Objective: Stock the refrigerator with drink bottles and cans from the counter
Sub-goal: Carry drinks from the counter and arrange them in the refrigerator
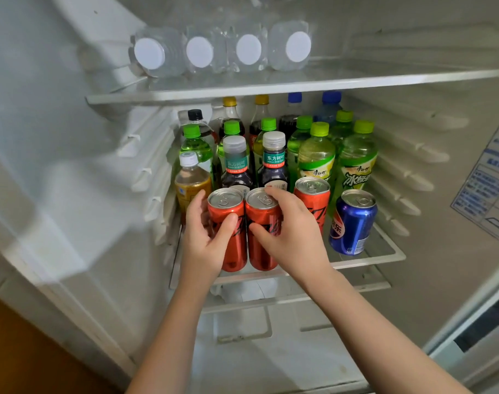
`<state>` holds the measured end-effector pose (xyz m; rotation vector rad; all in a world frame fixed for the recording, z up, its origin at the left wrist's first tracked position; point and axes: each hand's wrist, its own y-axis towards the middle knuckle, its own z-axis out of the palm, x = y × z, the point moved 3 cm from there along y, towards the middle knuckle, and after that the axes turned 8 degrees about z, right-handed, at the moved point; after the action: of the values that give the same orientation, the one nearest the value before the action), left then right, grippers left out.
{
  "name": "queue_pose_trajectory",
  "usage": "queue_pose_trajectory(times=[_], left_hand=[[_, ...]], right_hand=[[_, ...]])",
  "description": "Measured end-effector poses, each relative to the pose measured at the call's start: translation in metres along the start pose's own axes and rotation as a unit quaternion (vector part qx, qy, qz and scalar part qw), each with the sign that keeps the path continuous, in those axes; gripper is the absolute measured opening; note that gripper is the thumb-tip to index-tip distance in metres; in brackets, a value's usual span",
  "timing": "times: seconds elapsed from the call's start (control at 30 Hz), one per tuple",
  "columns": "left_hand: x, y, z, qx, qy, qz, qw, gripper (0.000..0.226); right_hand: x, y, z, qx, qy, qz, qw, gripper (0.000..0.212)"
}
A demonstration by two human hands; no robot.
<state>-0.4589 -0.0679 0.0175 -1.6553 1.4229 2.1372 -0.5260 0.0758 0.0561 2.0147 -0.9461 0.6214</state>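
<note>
Red cans point(237, 251) on white refrigerator shelf point(385, 258)

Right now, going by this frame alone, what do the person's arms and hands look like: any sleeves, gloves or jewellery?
Both arms are bare as far as the frame shows: no sleeve on the left forearm or the right forearm. The left hand and right hand wear no gloves. No ring, watch or bracelet shows on the visible fingers and wrists.

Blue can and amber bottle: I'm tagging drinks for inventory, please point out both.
Blue can point(354, 221), head view, on its blue side wall.
Amber bottle point(192, 179), head view, on its amber shoulder.
</note>
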Motion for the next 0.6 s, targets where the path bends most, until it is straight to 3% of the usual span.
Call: queue_pose_trajectory(times=[0.17,0.33,0.47,0.6], left_hand=[[-0.009,-0.015,-0.006,-0.053,-0.004,0.004,0.999,0.050],[-0.032,-0.045,-0.016,-0.136,0.025,0.116,0.984,0.034],[-0.041,-0.080,-0.008,-0.086,0.041,0.193,0.977,0.024],[-0.029,-0.130,0.016,0.060,0.036,0.225,0.972,0.017]], right_hand=[[0.003,-0.002,0.000,-0.022,-0.029,-0.004,0.999,0.066],[0.008,-0.034,-0.012,-0.081,-0.037,-0.025,0.996,0.060],[-0.008,-0.086,-0.030,-0.146,0.007,-0.039,0.989,0.037],[-0.046,-0.149,-0.043,-0.157,-0.031,0.005,0.987,0.022]])
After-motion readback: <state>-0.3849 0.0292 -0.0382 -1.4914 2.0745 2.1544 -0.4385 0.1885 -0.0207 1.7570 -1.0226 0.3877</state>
